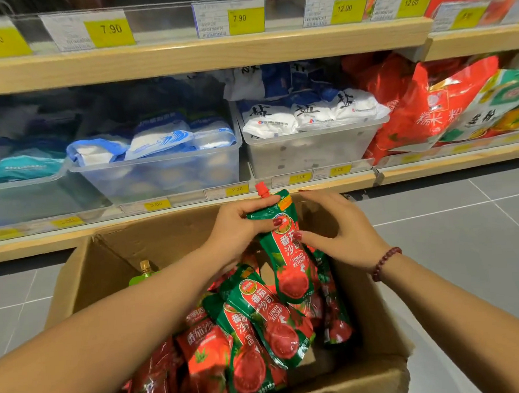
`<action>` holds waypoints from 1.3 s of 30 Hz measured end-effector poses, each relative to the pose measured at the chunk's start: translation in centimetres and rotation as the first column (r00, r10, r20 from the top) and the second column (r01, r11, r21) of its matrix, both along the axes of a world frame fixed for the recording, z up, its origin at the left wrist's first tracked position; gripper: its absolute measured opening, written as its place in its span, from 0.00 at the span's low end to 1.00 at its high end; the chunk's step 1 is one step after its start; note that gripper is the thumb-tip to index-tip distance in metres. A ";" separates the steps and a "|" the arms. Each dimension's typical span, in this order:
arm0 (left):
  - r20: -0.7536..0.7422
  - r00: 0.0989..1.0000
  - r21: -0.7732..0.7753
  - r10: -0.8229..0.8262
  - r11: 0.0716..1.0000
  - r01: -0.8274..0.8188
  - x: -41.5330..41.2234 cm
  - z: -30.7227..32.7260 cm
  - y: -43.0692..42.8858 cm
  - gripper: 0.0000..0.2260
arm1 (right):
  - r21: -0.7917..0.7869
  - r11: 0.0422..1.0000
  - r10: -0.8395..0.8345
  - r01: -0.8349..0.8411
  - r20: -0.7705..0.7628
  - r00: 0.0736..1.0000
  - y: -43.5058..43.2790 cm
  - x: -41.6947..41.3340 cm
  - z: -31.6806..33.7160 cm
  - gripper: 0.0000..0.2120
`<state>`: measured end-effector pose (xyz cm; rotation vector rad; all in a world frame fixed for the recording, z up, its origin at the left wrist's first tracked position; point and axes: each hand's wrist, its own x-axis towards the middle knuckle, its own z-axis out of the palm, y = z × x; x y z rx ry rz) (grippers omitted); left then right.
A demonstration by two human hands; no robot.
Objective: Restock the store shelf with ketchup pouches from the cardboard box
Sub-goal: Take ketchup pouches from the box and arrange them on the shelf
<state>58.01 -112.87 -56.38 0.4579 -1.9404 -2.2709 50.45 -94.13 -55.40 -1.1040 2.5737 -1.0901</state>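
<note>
A green and red ketchup pouch point(287, 255) with a red cap is held upright above the open cardboard box point(84, 277). My left hand point(242, 227) grips its upper left part just below the spout. My right hand point(339, 228) holds its right side, thumb pressed on the front. Several more ketchup pouches point(260, 327) lie piled inside the box, along with darker red pouches at the lower left. The wooden store shelf point(191, 197) runs just behind the box.
Clear plastic bins of white and blue salt bags point(308, 123) stand on the shelf, with red flour bags point(423, 107) to the right. A green bottle with a gold cap point(144, 271) stands in the box. Grey tiled floor point(455, 233) lies at right.
</note>
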 end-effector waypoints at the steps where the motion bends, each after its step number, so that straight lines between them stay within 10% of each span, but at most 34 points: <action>1: -0.021 1.000 0.001 0.003 1.000 -0.003 -0.1 0.9 -0.3 0.19 | -0.023 0.998 0.068 -0.067 0.041 0.997 -0.3 0.0 0.8 0.36; 7: -0.178 0.984 -0.094 -0.019 0.996 0.002 -1.3 7.8 -2.3 0.17 | -0.151 0.957 0.274 -0.247 0.201 0.941 -2.4 -0.2 3.9 0.52; 15: -0.284 0.959 -0.298 -0.024 0.952 -0.065 -3.2 17.0 -4.7 0.16 | -0.342 0.906 0.273 -0.248 0.027 0.962 -6.3 -2.1 10.6 0.52; 23: -0.443 0.887 -0.158 0.126 0.964 -0.216 -5.1 23.1 -7.8 0.16 | -0.561 0.811 0.164 -0.167 -0.056 0.985 -8.3 -5.0 16.6 0.52; 29: -0.298 0.948 -0.853 0.108 0.415 -0.315 -7.9 23.0 -11.7 0.19 | -0.632 0.752 0.116 -0.189 -0.154 0.981 -9.7 -8.2 21.9 0.53; 34: -0.072 0.981 -0.996 0.180 0.046 -0.081 -10.6 22.6 -12.4 0.26 | -0.656 0.734 0.060 -0.175 -0.194 0.979 -11.5 -10.3 24.1 0.53; 39: -0.182 0.957 -0.982 0.226 0.013 -0.190 -11.8 21.0 -12.4 0.18 | -0.694 0.703 -0.034 -0.157 -0.254 0.967 -13.5 -12.7 25.4 0.53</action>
